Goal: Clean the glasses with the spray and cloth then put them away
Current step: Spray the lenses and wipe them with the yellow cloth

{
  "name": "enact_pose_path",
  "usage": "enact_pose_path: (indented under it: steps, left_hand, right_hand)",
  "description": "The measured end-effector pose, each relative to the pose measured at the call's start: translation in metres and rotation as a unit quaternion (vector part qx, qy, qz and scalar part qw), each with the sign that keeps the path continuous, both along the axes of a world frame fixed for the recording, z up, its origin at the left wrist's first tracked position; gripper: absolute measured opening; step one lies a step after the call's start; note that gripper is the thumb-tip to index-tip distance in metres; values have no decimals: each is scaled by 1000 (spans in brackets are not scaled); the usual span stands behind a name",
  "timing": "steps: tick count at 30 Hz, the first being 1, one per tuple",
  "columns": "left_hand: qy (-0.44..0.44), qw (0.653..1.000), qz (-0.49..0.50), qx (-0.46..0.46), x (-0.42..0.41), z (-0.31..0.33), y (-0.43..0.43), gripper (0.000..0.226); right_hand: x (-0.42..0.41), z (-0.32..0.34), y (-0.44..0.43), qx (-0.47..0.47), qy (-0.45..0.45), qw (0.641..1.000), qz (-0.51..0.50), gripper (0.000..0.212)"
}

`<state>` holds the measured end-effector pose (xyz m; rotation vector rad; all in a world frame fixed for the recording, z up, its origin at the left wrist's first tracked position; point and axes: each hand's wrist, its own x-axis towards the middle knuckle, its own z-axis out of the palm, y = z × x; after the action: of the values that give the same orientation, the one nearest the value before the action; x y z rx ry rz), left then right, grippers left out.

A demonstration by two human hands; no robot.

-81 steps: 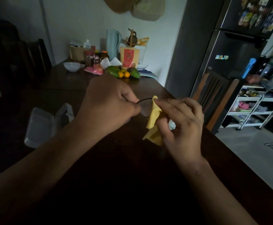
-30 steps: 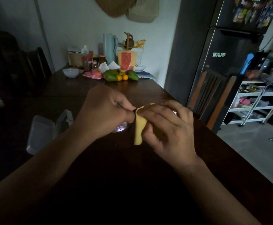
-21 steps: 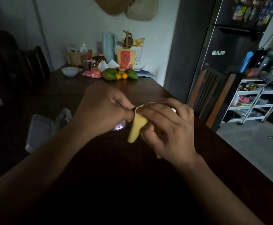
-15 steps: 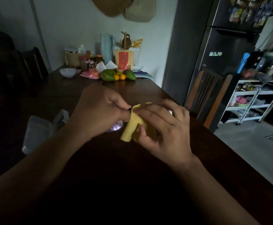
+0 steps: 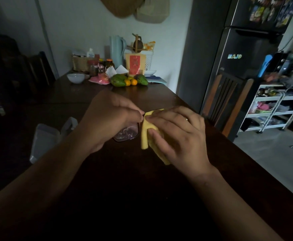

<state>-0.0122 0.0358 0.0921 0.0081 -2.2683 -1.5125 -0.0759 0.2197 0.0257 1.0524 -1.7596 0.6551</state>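
Over the dark wooden table [image 5: 142, 188], my left hand [image 5: 107, 117] grips the glasses [image 5: 126, 133]; one lens shows below its fingers, catching a purplish glare. My right hand [image 5: 175, 136] pinches the yellow cloth [image 5: 146, 134] around the other lens, which is hidden inside the folds. The two hands touch at the fingertips. An open translucent glasses case [image 5: 46, 138] lies on the table to the left of my left forearm. I cannot pick out a spray bottle near my hands.
At the table's far end stand a white bowl [image 5: 75, 78], jars, a pale blue jug [image 5: 116, 49], green and orange fruit [image 5: 125, 80] and a basket. A wooden chair [image 5: 225, 101], a dark fridge [image 5: 238, 49] and a white trolley [image 5: 278, 108] are on the right.
The cloth has gone from hanging beside the exposed lens to being wrapped around it. My right hand's fingers keep shifting as they rub, and both hands sank slightly toward the table.
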Motion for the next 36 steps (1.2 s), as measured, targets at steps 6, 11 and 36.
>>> enact_pose_path:
  steps: [6,11,36]
  left_hand:
    - [-70,992,-25,105,-3,0,-1,10]
    - [-87,990,-21,112,-6,-5,-7,10]
    - [-75,969,27,235,-7,-4,0,6]
  right_hand:
    - [-8,-4,4,9,-20,999,31,23]
    - [-7,-4,0,-16,-74,993,90,21]
    - [16,5,-8,69,7,997,28,27]
